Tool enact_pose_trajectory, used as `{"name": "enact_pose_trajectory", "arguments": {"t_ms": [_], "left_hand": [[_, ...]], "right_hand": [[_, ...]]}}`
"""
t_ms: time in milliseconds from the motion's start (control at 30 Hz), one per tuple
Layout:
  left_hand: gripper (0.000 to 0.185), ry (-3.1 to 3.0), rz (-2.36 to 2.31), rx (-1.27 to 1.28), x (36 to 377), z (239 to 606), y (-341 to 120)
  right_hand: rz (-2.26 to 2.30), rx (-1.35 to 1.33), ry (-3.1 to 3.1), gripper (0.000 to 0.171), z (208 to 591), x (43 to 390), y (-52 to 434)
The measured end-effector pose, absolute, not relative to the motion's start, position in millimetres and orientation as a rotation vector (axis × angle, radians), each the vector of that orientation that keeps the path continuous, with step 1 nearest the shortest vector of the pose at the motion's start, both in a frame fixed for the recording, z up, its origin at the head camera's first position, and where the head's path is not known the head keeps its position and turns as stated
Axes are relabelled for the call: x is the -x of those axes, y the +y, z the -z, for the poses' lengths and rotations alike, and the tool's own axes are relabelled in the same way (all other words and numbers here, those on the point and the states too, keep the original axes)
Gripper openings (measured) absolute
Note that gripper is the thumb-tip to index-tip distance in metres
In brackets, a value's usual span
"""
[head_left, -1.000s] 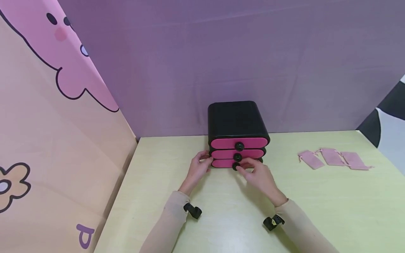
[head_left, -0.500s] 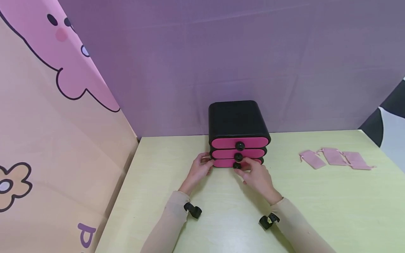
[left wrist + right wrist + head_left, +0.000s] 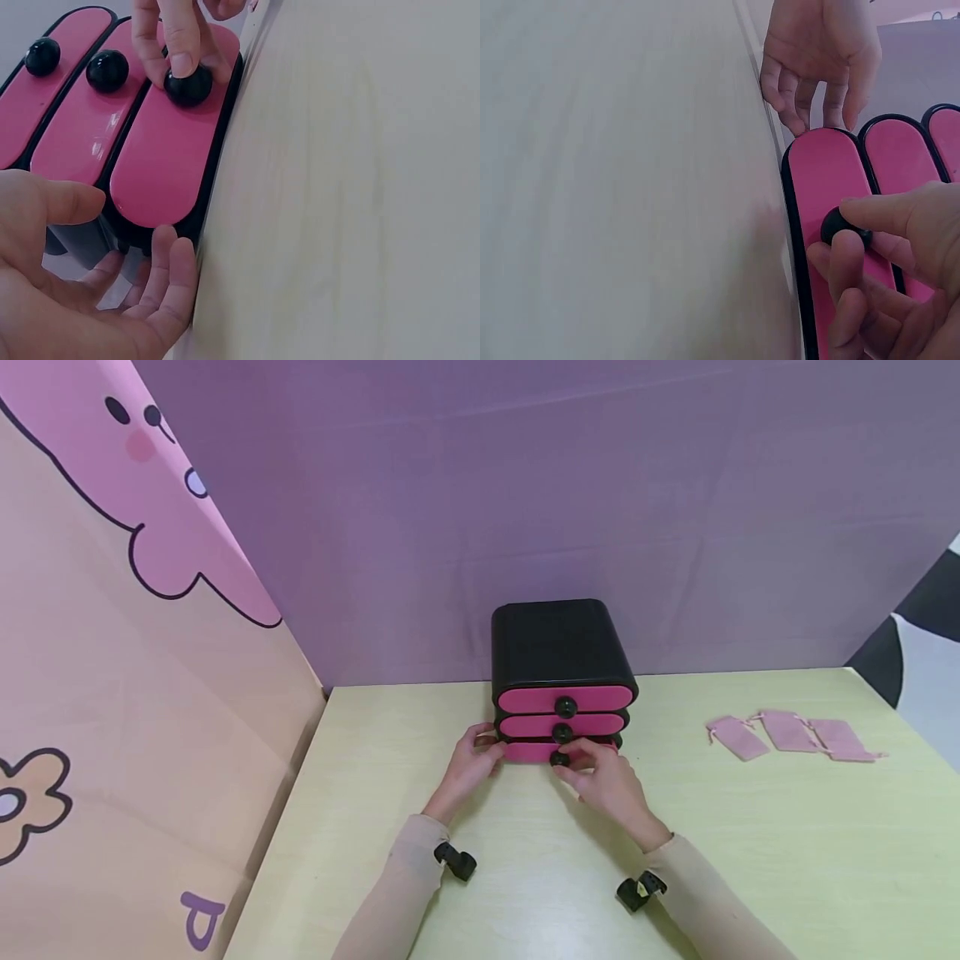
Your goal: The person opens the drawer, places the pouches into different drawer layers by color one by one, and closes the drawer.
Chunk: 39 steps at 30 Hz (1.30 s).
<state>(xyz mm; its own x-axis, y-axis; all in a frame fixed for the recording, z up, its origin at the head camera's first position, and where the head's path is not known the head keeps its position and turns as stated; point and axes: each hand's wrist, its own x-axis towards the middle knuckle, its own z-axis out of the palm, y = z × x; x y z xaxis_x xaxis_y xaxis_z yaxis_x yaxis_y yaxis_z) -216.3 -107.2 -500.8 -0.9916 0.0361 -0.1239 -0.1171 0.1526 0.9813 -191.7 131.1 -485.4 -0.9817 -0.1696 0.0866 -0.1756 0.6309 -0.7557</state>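
Observation:
A black cabinet (image 3: 558, 643) with three pink-fronted drawers stands at the back of the table. The bottom drawer (image 3: 528, 752) sits slightly forward of the two above. My right hand (image 3: 613, 785) pinches that drawer's round black knob (image 3: 845, 225) between thumb and fingers. At the cabinet's lower left side, my left hand (image 3: 468, 770) has its fingertips against the end of the bottom tier. In the left wrist view, the left thumb is spread apart from the other fingers. The inside of the drawer is hidden from every view.
Three small pink drawstring pouches (image 3: 783, 732) lie in a row on the table (image 3: 525, 877), right of the cabinet. Behind the cabinet hangs a purple cloth (image 3: 562, 510). A cartoon-printed panel (image 3: 187, 693) borders the left side.
The bottom drawer has come a little forward toward me, with the right hand on its knob. My left hand stays at the cabinet's left side.

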Motion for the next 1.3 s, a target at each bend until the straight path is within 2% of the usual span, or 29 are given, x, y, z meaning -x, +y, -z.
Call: {"name": "enact_pose_trajectory", "arguments": {"t_ms": [1300], "left_hand": [[0.053,2.306,-1.960,0.067,215,499,-106]], "right_hand": [[-1.445,-0.337,-2.897,0.022,481,165,136]]}}
